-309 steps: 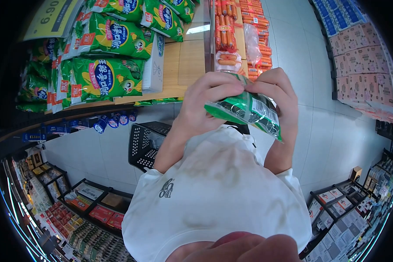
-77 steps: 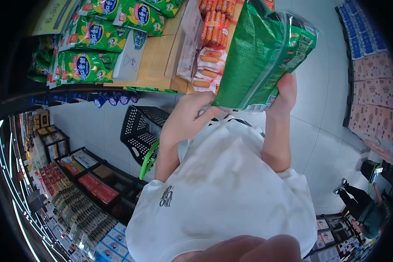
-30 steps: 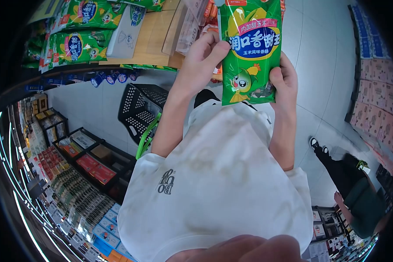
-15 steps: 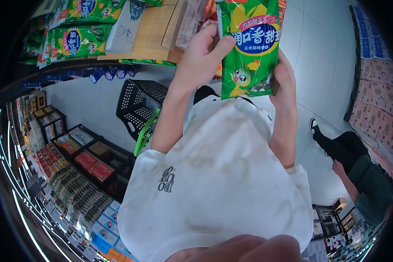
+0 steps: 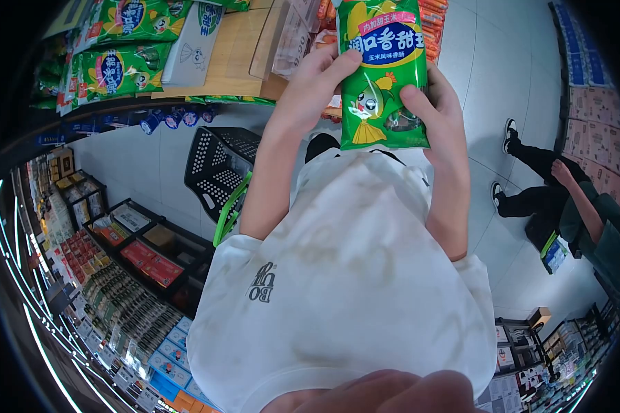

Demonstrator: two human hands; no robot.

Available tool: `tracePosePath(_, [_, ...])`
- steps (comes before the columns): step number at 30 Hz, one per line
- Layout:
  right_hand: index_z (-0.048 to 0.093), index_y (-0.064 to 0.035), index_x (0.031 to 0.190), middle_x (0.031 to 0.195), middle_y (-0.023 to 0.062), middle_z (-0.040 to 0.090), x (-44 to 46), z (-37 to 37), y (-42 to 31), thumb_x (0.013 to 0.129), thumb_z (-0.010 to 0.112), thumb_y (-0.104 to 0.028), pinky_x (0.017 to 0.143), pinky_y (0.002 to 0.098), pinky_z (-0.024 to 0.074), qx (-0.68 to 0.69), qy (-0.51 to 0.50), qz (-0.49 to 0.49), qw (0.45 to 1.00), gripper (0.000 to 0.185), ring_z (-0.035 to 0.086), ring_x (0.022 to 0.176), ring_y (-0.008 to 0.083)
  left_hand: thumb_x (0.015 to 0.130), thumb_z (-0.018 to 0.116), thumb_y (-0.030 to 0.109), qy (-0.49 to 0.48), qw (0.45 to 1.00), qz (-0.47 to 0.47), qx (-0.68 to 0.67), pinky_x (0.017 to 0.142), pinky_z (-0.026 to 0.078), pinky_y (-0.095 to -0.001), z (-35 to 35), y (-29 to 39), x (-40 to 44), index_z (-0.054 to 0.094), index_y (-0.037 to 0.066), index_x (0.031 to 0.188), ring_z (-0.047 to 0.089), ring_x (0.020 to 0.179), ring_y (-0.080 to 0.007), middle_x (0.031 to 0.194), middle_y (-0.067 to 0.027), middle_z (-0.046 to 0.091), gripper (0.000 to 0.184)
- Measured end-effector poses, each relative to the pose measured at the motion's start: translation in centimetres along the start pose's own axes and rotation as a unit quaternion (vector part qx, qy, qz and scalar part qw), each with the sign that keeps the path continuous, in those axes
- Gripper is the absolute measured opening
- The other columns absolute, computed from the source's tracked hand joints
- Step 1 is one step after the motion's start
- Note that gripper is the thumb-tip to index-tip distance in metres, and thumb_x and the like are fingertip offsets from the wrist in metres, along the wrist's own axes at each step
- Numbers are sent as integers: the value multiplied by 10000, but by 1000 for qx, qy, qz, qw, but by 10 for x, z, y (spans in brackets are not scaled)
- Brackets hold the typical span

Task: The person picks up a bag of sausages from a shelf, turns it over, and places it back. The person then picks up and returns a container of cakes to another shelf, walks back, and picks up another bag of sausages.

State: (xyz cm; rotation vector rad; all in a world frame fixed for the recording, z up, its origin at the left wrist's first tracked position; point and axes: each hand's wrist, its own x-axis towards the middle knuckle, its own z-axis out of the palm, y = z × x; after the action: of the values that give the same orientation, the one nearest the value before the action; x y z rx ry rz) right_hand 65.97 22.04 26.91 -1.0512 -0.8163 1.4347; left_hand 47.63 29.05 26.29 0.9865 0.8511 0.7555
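Note:
A green bag (image 5: pixel 382 82) with a corn cartoon and blue oval label is held upright in front of my chest, its printed face towards me. My left hand (image 5: pixel 315 86) grips its left edge, thumb on the front and fingers behind. On the right edge, my right hand (image 5: pixel 437 110) has its thumb pressed on the lower front, with the other fingers partly hidden behind the bag. Similar green bags (image 5: pixel 120 69) lie stacked on the display at the upper left, beside a white box (image 5: pixel 191 51).
A black basket (image 5: pixel 217 165) with a green handle stands on the floor at left. Red-wrapped sausages (image 5: pixel 430 24) lie behind the held bag. Another person (image 5: pixel 554 186) is at the right, near stacked pink packs (image 5: pixel 596 138). Dark shelving (image 5: pixel 151 244) stands lower left.
The bag, earlier turned with its back showing, now shows its front and has shifted slightly left. My right thumb has moved onto its front. The other person has moved upward in view.

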Motion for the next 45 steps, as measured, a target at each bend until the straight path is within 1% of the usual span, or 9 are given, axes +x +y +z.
tracePosePath(3, [498,40,1232,1113,92,620,-2,4,-3,853,710,-192,849,280,497,-2,3,-9,1000,493,597,980,130,948,599,218,-8,1000,15,26,732,516,-225,5,1,-1,572,-19,1165,630,861,-73,1036,-47,656,323])
tracePosePath(11, [475,42,1270,1139,97,609,2,0,1,852,712,-190,916,297,470,-52,-20,-50,997,533,577,1040,145,940,610,189,0,996,90,12,690,515,-211,8,-4,1,571,-7,1162,623,852,-60,1012,-35,657,299])
tracePosePath(14, [461,33,1289,1152,98,607,3,0,0,839,727,-189,929,302,468,-47,-15,-47,998,568,578,1062,158,933,623,193,1,998,45,41,681,510,-215,13,9,-7,566,13,1170,613,865,-58,1015,-31,655,304])
tracePosePath(18, [447,18,1308,1161,99,609,6,-2,5,791,772,-161,937,313,475,-56,-20,-36,998,636,588,1078,176,915,653,168,-33,995,82,45,665,496,-204,13,4,-7,522,10,1216,591,893,-54,1051,-22,637,365])
tracePosePath(21, [450,13,1301,1164,100,611,6,-6,6,751,801,-129,938,326,483,-52,-4,-6,999,668,592,1077,179,909,658,143,-47,991,60,109,766,516,-238,8,6,-9,499,-7,1242,592,945,-80,1103,-37,626,398])
tracePosePath(24, [469,14,1270,1133,101,626,6,2,2,742,789,-87,905,321,505,-32,5,-11,999,626,612,1039,177,905,659,131,-58,990,110,68,858,505,-273,10,0,-5,486,-18,1256,587,994,-103,1130,-50,619,419])
tracePosePath(27, [485,16,1246,1107,102,636,7,4,0,741,782,-76,886,316,515,-32,12,-10,999,594,624,1007,175,901,661,121,-40,990,95,91,886,491,-282,9,-1,-5,491,-25,1247,576,1021,-108,1148,-59,610,413])
tracePosePath(33, [498,16,1222,1089,99,639,9,6,2,740,785,-77,880,315,518,-27,-1,-25,999,569,627,996,174,853,725,158,-27,972,77,219,825,518,-283,12,11,-5,547,-32,1176,610,948,-114,1075,-66,646,415])
tracePosePath(45, [401,28,1338,1186,104,586,12,9,5,776,757,-61,926,309,488,-18,-29,-41,999,671,583,1072,166,839,716,149,27,979,85,182,805,526,-282,7,6,1,584,-37,1139,632,920,-119,1035,-81,673,377])
